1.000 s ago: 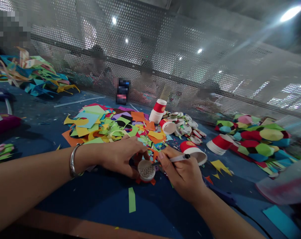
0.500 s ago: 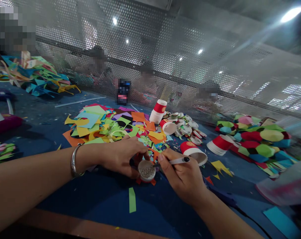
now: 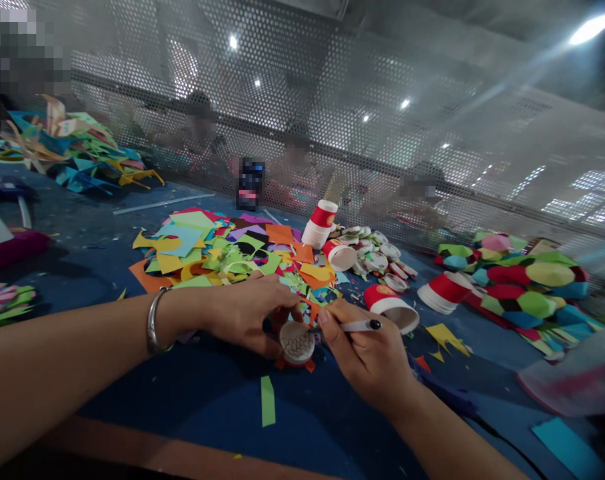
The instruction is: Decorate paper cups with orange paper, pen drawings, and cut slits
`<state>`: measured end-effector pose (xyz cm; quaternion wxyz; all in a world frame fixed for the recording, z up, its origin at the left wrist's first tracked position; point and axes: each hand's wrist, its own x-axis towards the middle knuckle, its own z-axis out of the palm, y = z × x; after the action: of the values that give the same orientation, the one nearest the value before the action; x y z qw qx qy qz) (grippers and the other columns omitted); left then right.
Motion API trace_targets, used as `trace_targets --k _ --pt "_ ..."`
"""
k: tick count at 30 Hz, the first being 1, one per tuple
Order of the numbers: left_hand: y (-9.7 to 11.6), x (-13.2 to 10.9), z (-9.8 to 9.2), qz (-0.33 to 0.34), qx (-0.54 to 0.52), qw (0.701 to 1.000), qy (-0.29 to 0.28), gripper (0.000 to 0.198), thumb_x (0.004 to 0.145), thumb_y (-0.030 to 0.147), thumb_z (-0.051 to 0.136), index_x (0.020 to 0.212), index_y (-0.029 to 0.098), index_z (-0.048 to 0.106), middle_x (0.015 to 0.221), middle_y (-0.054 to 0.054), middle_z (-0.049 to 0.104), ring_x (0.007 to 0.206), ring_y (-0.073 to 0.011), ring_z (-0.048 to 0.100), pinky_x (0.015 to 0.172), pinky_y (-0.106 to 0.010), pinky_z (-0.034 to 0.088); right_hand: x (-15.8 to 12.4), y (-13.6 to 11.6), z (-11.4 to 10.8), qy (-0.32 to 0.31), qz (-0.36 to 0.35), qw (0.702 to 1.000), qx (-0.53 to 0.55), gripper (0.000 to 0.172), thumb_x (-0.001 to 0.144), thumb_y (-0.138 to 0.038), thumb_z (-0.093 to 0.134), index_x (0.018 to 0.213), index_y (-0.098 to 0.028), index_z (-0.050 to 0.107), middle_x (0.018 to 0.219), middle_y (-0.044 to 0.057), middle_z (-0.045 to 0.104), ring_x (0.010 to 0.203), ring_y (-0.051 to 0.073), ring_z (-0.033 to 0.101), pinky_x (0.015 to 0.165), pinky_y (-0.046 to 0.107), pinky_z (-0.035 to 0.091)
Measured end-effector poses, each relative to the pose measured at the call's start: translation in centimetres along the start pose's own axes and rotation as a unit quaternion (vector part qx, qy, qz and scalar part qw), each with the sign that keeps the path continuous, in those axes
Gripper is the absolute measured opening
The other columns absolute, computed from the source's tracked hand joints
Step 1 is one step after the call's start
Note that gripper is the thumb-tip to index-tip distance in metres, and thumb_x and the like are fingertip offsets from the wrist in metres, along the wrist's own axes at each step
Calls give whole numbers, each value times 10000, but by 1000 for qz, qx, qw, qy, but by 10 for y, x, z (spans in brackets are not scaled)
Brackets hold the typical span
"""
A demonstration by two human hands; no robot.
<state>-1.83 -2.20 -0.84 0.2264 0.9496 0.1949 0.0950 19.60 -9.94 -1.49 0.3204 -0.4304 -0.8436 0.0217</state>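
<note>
The cut-off paper cup base (image 3: 297, 343) lies near the front of the table, its round white face covered with black rounded outlines. Orange paper tabs (image 3: 310, 366) stick out from under its lower edge. My left hand (image 3: 252, 310) is closed on the cup base from the left, thumb in front and fingers curled behind it. In my right hand (image 3: 365, 353) a black-capped pen (image 3: 355, 326) is pinched, its tip at the right part of the drawn face. A green paper strip (image 3: 268, 401) lies just in front of the cup base.
Colored paper scraps (image 3: 217, 247) are heaped behind my hands. A cup stack (image 3: 320, 223), a tipped red-and-white cup (image 3: 390, 308) and several cut cup bases (image 3: 377, 257) lie at right-center. Further right are colorful paper shapes (image 3: 527, 283). A dark cable (image 3: 502, 437) runs beside my right forearm.
The whole view has shifted slightly. My hands, the pen and the cup base keep nearly the same positions, with the pen tip still at the drawn face.
</note>
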Motion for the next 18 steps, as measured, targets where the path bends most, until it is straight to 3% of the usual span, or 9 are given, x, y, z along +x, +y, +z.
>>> trace_targets --k 18 --pt "2 1 -1 -3 21 1000 0 430 713 455 718 1061 228 603 992 -50 668 897 -236 567 804 -372 370 0 1 0 1 -4 1000 24 232 984 -189 429 755 -203 465 649 -23 468 573 122 457 566 295 331"
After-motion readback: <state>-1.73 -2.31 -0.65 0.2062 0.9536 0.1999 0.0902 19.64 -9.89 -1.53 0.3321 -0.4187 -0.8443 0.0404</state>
